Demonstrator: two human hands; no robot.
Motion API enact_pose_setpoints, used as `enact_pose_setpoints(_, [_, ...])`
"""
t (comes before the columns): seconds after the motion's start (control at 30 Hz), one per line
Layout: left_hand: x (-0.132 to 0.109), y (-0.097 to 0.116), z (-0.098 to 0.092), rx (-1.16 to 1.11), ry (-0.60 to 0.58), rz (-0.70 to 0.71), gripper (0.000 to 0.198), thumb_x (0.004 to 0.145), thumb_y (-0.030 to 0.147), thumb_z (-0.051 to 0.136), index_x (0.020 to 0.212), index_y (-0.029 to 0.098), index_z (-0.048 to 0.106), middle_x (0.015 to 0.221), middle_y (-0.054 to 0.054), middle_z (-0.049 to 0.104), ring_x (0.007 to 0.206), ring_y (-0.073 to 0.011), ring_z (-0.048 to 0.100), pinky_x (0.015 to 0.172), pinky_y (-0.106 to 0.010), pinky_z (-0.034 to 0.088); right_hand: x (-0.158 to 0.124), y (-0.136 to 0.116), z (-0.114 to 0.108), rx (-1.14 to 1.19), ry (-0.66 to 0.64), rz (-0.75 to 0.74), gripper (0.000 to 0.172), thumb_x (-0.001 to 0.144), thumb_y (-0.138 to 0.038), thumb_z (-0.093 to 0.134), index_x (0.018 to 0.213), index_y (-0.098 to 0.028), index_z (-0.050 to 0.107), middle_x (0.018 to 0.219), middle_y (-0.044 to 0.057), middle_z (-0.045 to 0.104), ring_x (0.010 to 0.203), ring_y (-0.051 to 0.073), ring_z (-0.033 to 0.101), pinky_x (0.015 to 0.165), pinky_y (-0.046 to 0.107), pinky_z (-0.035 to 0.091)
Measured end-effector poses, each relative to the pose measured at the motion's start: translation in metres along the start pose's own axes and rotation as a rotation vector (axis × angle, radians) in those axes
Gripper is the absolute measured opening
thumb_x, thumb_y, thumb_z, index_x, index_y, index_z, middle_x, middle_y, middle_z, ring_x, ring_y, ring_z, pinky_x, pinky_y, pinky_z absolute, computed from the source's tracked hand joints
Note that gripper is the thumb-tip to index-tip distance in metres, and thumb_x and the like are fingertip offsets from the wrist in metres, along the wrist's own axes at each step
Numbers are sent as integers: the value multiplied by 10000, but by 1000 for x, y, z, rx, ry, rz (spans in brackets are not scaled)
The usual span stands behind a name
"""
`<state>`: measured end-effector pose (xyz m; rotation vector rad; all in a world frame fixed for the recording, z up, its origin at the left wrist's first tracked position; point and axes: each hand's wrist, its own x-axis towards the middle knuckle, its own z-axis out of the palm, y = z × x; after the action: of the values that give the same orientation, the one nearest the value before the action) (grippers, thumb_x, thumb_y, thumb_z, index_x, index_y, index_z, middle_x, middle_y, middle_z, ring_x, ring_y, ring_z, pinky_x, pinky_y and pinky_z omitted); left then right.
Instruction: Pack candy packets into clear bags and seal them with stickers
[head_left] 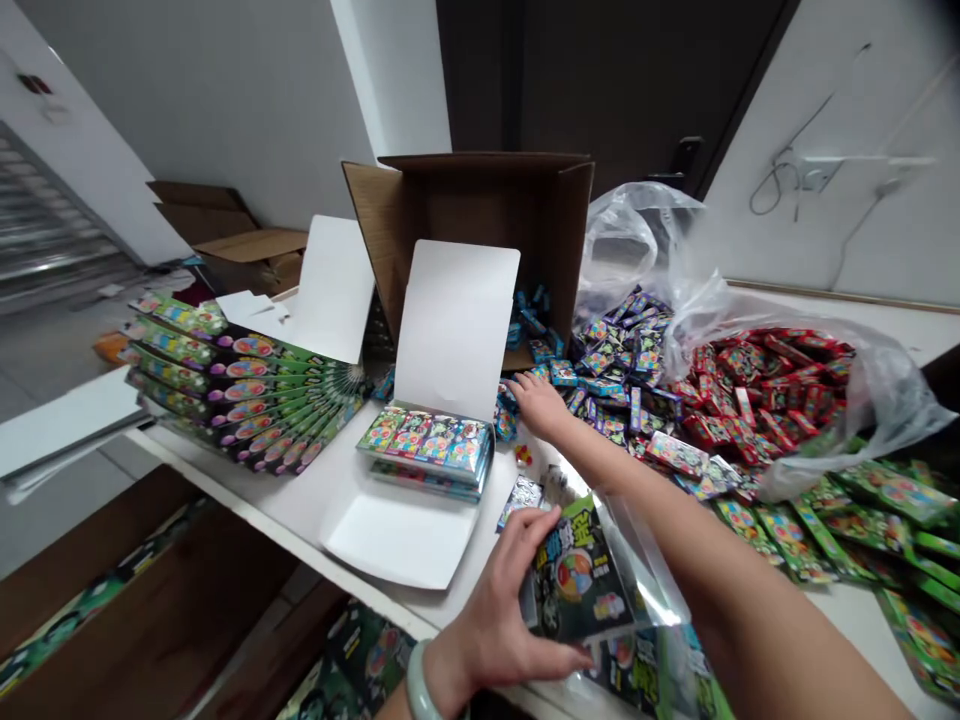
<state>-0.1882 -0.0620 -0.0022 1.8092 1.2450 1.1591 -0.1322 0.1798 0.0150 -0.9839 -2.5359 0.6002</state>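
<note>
Low in the view, my left hand (pixel 499 615) is closed around a clear plastic package (pixel 581 580) with black and green printed sides. My right hand (pixel 538 405) stretches across it to the small blue boxes (pixel 506 415) at the mouth of the carton; its fingers are apart, and their contact with the boxes cannot be made out. Between the hands are a black-and-white packet (pixel 521 497) and a small red-and-yellow piece (pixel 523 455). Left of them, a white display box (pixel 397 535) stands with its lid raised, and printed packs (pixel 427 440) sit in it.
Behind stands an open brown carton (pixel 491 195) on its side. Purple boxes (pixel 630 335), red boxes (pixel 765 375) in a clear bag (pixel 892 390) and green boxes (pixel 885 510) heap up rightward. Fanned printed display boxes (pixel 277 390) stand left, near the table's edge.
</note>
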Motion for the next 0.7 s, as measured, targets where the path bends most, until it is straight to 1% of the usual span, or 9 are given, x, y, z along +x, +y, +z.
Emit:
enact_pose_setpoints(0.03, [-1, 0, -1, 4, 4, 1, 1046, 609, 624, 777, 1467, 270, 294, 1385, -134, 384, 1295, -356, 420, 1116, -513, 353, 9, -1, 3, 9, -2, 23, 477, 775, -25, 525, 1236, -127, 591, 1351, 192, 552, 1312, 296, 440, 1108, 490, 273])
enact_pose_setpoints(0.1, [-3, -2, -4, 14, 11, 2, 1043, 615, 621, 777, 1468, 275, 287, 1381, -132, 389, 1292, -354, 427, 1112, -503, 364, 15, 2, 5, 53, -13, 74, 406, 760, -36, 542, 1140, -138, 639, 1224, 183, 632, 1216, 299, 524, 1072, 486, 318])
enact_pose_setpoints(0.2, [-3, -4, -8, 17, 15, 8, 1006, 645, 638, 753, 1464, 269, 298, 1376, -136, 393, 1295, -354, 425, 1104, -494, 376, -5, 14, 0, 174, 0, 173, 302, 782, -107, 552, 1063, -145, 654, 1099, 164, 676, 1091, 286, 592, 1005, 461, 402])
enact_pose_setpoints(0.33, [2, -6, -10, 23, 16, 20, 958, 684, 646, 722, 1459, 259, 313, 1364, -143, 401, 1282, -355, 433, 1094, -508, 377, -71, 32, -22, 419, 46, 337, 296, 871, -259, 461, 1110, -166, 609, 1025, 108, 679, 872, 206, 649, 801, 382, 548])
enact_pose_setpoints(0.43, [7, -5, -8, 50, 22, 36, 920, 709, 620, 717, 1458, 270, 316, 1351, -136, 415, 1275, -349, 439, 1078, -506, 397, -132, 43, -48, 582, 72, 428, 353, 891, -395, 438, 1131, -188, 592, 864, 41, 659, 669, 141, 621, 670, 329, 578])
enact_pose_setpoints(0.5, [10, -4, -7, 81, 24, 46, 899, 716, 593, 726, 1456, 281, 323, 1341, -128, 427, 1264, -345, 451, 1069, -505, 407, -169, 49, -66, 727, 107, 479, 378, 859, -486, 513, 1084, -198, 611, 772, 7, 625, 597, 118, 583, 614, 301, 568])
enact_pose_setpoints(0.6, [13, -2, -2, 146, 29, 52, 891, 712, 547, 751, 1454, 285, 334, 1339, -121, 439, 1256, -346, 459, 1069, -515, 406, -213, 59, -81, 897, 187, 506, 366, 762, -516, 670, 960, -210, 639, 791, -1, 627, 635, 122, 583, 579, 266, 535])
enact_pose_setpoints(0.63, [14, -1, 0, 167, 30, 51, 890, 709, 533, 758, 1453, 283, 338, 1340, -120, 441, 1257, -346, 459, 1071, -517, 404, -224, 63, -82, 891, 213, 480, 342, 745, -487, 698, 938, -211, 639, 826, 6, 638, 682, 135, 599, 612, 277, 536])
enact_pose_setpoints(0.7, [17, 0, 4, 202, 33, 40, 878, 711, 518, 761, 1448, 276, 350, 1341, -116, 447, 1259, -344, 459, 1075, -516, 403, -241, 72, -77, 774, 228, 366, 262, 751, -397, 701, 928, -215, 636, 907, 25, 656, 824, 174, 627, 757, 339, 540])
